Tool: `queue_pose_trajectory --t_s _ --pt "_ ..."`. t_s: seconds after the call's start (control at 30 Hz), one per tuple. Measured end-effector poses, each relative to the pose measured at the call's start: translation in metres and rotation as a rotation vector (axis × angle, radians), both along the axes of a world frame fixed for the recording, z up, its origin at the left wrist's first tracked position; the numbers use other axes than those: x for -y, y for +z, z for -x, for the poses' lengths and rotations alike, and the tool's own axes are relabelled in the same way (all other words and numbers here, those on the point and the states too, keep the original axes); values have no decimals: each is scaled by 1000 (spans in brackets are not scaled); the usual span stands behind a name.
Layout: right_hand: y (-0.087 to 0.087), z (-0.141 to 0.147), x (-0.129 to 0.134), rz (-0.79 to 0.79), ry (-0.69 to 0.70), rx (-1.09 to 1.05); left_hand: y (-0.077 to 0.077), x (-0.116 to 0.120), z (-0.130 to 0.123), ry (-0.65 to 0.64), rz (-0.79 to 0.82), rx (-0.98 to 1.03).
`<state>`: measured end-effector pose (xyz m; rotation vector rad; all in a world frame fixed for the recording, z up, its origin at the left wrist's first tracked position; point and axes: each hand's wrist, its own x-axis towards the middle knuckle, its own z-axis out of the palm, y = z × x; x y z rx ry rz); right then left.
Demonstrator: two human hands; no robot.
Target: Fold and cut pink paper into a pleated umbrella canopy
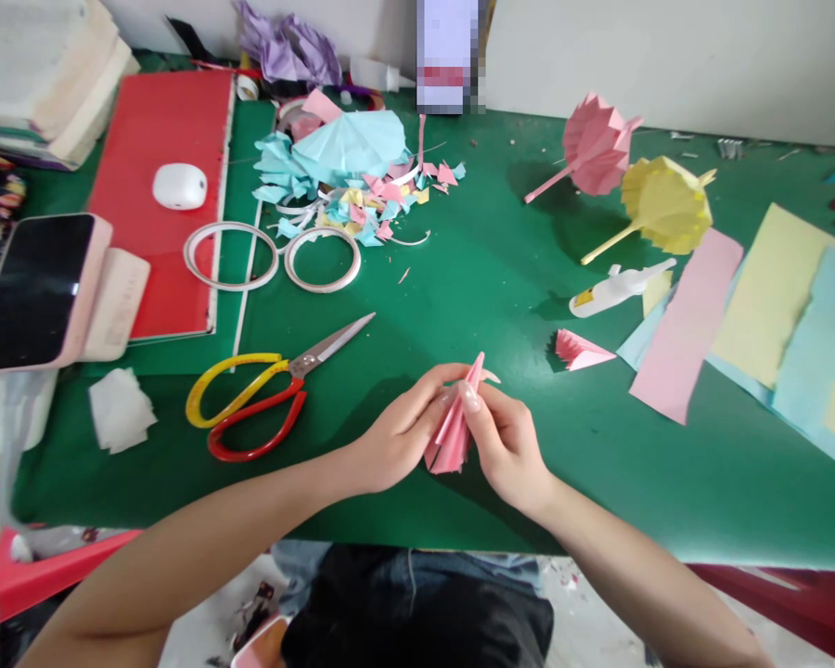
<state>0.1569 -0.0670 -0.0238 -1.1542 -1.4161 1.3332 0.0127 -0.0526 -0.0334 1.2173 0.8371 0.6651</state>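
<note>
Near the front edge of the green table, a folded piece of pink pleated paper [451,447] is held between both hands, its narrow tip pointing away from me. My left hand [407,425] grips it from the left side, while my right hand [507,443] pinches it near the tip with the thumb on top. Some of the fingers behind the paper are hidden. A smaller pink pleated piece [582,351] lies to the right of my right hand. To the left of my hands rest scissors [302,366] with one yellow and one red handle, blades partly spread.
Pink [598,144] and yellow paper umbrellas [666,206] stand at the back right. Near them lie a white glue bottle [616,289] and coloured paper sheets [688,325]. Two tape rolls [324,286], paper scraps [362,209], a red folder [160,111] and a phone [32,292] occupy the left.
</note>
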Motion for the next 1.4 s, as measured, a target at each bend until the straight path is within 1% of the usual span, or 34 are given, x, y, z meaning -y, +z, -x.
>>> queue_pose_trajectory --t_s 0.1,0.23,0.33,0.4,0.43,0.53,0.57,0.6,0.63,0.67,0.77,0.83,0.9,0.97,1.03,1.2,1.3,1.4 --pt "0 0 0 9 -13 47 4 0 0 -13 -31 -82" --pt "0 0 0 51 23 30 11 -2 1 -43 -42 -129" --pt "0 -1 0 51 20 8 11 -2 1 -8 -121 -184" --pt "0 -1 0 53 16 -6 6 -1 1 57 -232 -205" --pt "-1 -1 1 59 18 -13 3 0 2 97 -313 -210" --pt "-1 -1 1 82 15 -11 -5 0 6 248 -637 -261" --pt "-2 -1 1 82 8 -6 -6 0 7 279 -735 -298" --pt "-2 -1 1 78 -1 -2 -6 0 9 284 -812 -341" --pt "-2 -1 1 72 -12 4 -5 -1 11 263 -853 -381" --pt "-2 -1 1 63 -27 12 -2 -2 13 226 -858 -413" --pt "-3 -2 0 42 -68 62 10 -5 16 85 -747 -416" --pt "-3 -2 0 43 -66 92 18 -7 16 7 -633 -366" --pt "-4 -2 0 51 -40 91 22 -9 14 -52 -490 -323" --pt "-5 -1 0 59 -22 75 23 -10 11 -75 -340 -306" --pt "-5 -1 -1 68 -11 67 21 -11 10 -69 -236 -295" --pt "-5 -1 -2 88 21 49 15 -12 11 -79 -82 -257" --pt "-4 -2 -3 88 10 42 14 -14 13 -106 2 -206" --pt "-4 -3 -2 87 9 25 15 -15 14 -113 46 -173"
